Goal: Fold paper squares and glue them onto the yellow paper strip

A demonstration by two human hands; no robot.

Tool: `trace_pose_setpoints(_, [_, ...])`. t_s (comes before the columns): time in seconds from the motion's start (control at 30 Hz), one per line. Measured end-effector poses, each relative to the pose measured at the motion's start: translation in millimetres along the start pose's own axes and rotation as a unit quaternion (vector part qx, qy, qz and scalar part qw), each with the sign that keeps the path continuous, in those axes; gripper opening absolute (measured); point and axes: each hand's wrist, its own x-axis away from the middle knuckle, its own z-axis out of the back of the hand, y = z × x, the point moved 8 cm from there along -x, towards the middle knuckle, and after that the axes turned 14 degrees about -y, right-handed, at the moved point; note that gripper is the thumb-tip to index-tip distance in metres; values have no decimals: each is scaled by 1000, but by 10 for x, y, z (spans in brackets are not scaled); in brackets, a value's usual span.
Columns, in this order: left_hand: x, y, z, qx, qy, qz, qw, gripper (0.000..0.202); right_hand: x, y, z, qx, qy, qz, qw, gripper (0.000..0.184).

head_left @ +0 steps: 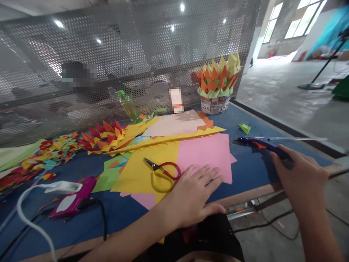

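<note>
My left hand (193, 193) lies flat with fingers spread on pink paper (204, 153), by the table's front edge. Just left of it, scissors (163, 173) with one red and one yellow handle rest on yellow paper (136, 171). My right hand (302, 178) is closed around the handle of a dark blue glue gun (261, 143) with an orange trigger; its nozzle points left. A clear glue stick (297, 138) shows behind the gun. Across the sheets runs a long yellow paper strip (169, 139) with a zigzag edge.
A pot of folded paper points (215, 103) stands at the back right, near a small green folded piece (244, 128). Left are colourful paper pieces (54, 149), a magenta power strip (72, 200) with cables and a green-capped bottle (128, 105). A perforated metal panel (136, 54) rises behind.
</note>
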Motion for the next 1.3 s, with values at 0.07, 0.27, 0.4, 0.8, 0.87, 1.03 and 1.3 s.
trace_pose_setpoints(0.07, [164,2,-45,9,-4,7,1000,66,4,2,8,1,-2,0,1000,39])
trace_pose_setpoints(0.27, [532,64,-104,-36,2,52,998,64,19,-27,11,2,-22,-14,1000,43])
trace_pose_setpoints(0.4, [201,193,-22,-64,16,18,998,67,40,-133,55,-13,-30,-11,999,45])
trace_pose_setpoints(0.8, [209,-41,55,-121,45,58,990,75,234,-1036,103,-144,-140,184,962,30])
trace_pose_setpoints(0.87, [273,-72,72,-127,52,81,987,73,267,-1147,11,-150,-185,218,946,34])
trace_pose_setpoints(1.03, [340,-129,82,-139,47,120,982,70,241,-1252,-122,-132,-246,257,925,44])
trace_pose_setpoints(1.3, [494,-212,150,-169,83,171,967,73,-27,-1509,-340,-112,-296,332,889,55])
